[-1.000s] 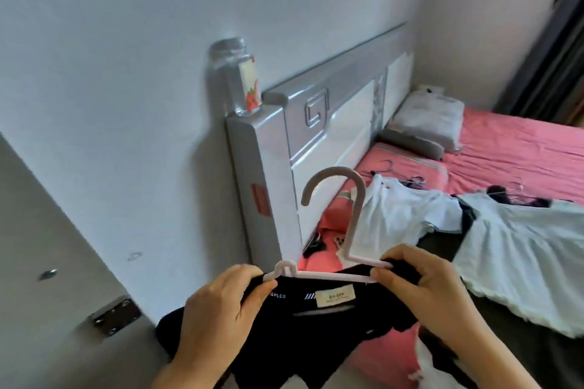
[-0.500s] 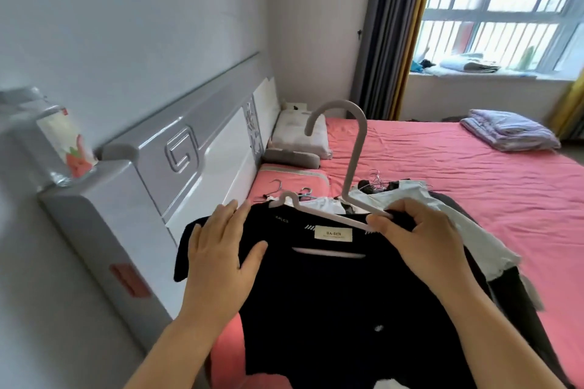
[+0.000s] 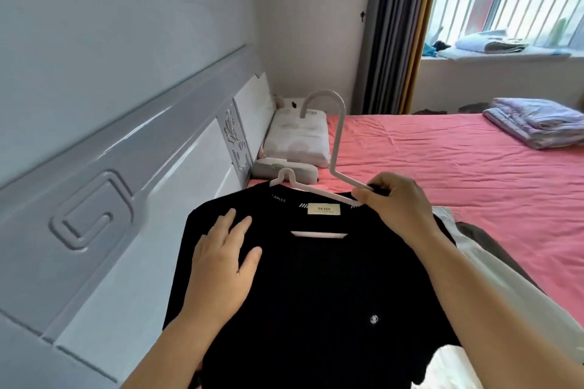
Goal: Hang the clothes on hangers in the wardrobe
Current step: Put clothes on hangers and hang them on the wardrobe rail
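A black shirt with a beige neck label hangs on a white plastic hanger, held up over the bed. My right hand pinches the hanger's right arm together with the shirt's collar. My left hand lies flat with straight fingers on the shirt's left shoulder. The hanger's hook points up and left. Its left arm sticks out above the collar; its lower bar shows through the neck opening. No wardrobe is in view.
A grey-white headboard runs along the left. The pink bed carries a white pillow, a folded lilac blanket and pale clothes at the right. Dark curtain and window beyond.
My view swung right from the bed's corner toward the window. My left hand let go of the shirt's shoulder and now lies flat lower on it. The right hand kept its hold.
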{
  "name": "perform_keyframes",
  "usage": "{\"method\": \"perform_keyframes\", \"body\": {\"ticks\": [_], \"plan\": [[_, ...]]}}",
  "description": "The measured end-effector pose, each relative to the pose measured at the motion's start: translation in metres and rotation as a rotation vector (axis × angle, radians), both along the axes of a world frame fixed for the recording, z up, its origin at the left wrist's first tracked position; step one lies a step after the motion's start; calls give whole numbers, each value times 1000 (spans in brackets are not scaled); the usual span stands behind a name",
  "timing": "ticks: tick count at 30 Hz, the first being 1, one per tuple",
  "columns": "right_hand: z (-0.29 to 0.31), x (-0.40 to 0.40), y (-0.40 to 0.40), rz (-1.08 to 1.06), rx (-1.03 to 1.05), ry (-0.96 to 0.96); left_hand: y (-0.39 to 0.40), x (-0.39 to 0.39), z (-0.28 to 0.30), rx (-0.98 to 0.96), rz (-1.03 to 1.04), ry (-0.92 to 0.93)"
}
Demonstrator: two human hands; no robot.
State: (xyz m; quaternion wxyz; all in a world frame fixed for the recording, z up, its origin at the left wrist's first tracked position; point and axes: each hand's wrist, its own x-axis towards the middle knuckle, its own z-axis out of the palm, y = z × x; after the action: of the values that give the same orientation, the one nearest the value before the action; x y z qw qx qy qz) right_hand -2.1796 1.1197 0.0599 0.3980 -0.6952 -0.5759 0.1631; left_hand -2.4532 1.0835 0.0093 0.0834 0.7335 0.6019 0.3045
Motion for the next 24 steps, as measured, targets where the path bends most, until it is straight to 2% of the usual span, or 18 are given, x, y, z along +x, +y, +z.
{"method": "perform_keyframes", "body": {"ticks": [6, 11, 15, 17, 21, 24], "plan": [[-83, 53, 138, 29, -213, -52, 112, 51, -46, -251, 13, -3], [-168, 96, 199, 57, -454, -175, 177, 89, -100, -490, 12, 15], [-225, 131, 226, 28, -577, -142, 210, 117, -134, -594, 5, 49], [-245, 143, 233, 10, -609, -144, 221, 128, -145, -625, -3, 78], [-263, 144, 238, 36, -615, -279, 234, 143, -164, -674, -22, 100], [-267, 129, 232, 107, -473, -168, 234, 145, -170, -690, -14, 101]]}}
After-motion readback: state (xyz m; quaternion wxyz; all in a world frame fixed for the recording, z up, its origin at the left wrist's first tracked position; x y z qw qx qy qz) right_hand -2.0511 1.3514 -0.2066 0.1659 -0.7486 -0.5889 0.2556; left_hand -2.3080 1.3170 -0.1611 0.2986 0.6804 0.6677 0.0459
